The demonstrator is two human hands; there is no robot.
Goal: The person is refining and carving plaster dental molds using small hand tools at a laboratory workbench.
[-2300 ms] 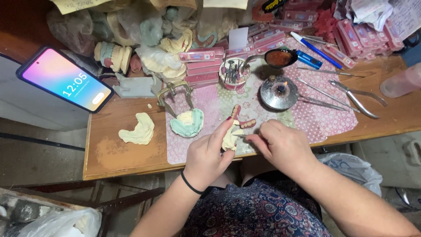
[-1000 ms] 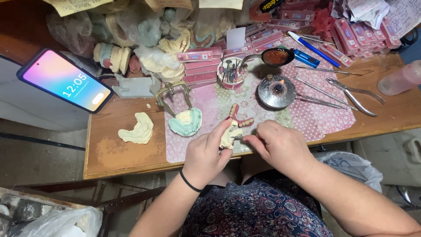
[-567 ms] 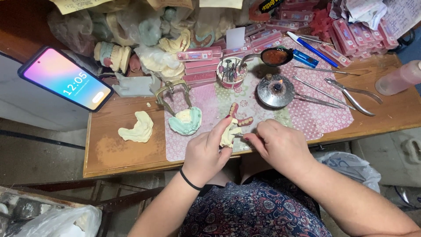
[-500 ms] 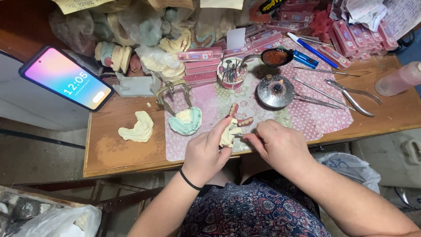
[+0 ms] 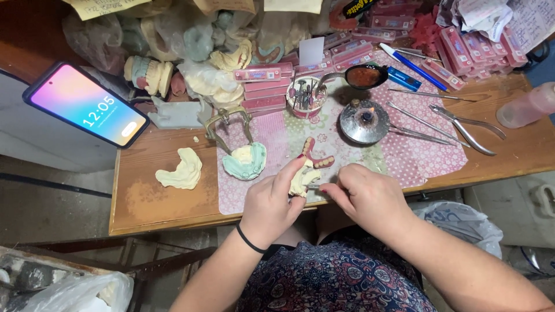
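- You have a cream plaster dental cast (image 5: 302, 180) carrying a pink wax denture (image 5: 315, 157) with a row of teeth; it sits at the near edge of the table, over the patterned pink mat (image 5: 404, 153), between your two hands.
- Your left hand (image 5: 270, 203) is closed round the cast from the left, forefinger stretched up along the wax rim and thumb tucked under the plaster.
- Your right hand (image 5: 364, 196) is pinched shut on a thin metal instrument (image 5: 314, 186), whose tip touches the cast's near side; the rest of the tool is hidden by your fingers.
- A black band (image 5: 250, 240) circles your left wrist.
- Just left of the cast, a green-based cast (image 5: 245, 162) sits in a brass articulator frame (image 5: 224, 121) on the mat.
- Further left, on bare wood, lies a loose cream plaster arch (image 5: 180, 170).
- Beyond the cast, a small lit spirit burner (image 5: 364, 120) in a round metal dish stands on the mat, with a spoon of dark red wax (image 5: 363, 75) behind it.
- A pink cup of burs (image 5: 305, 96) stands left of the spoon.
- To the right lie long metal instruments (image 5: 425, 122), pliers (image 5: 465, 127), a blue pen (image 5: 413, 66) and a pink bottle (image 5: 529, 105).
- Pink tooth-card boxes (image 5: 263, 92) and bagged plaster models (image 5: 191, 40) crowd the back of the table.
- A lit phone (image 5: 87, 104) rests at the left, overhanging the wooden table (image 5: 167, 205).
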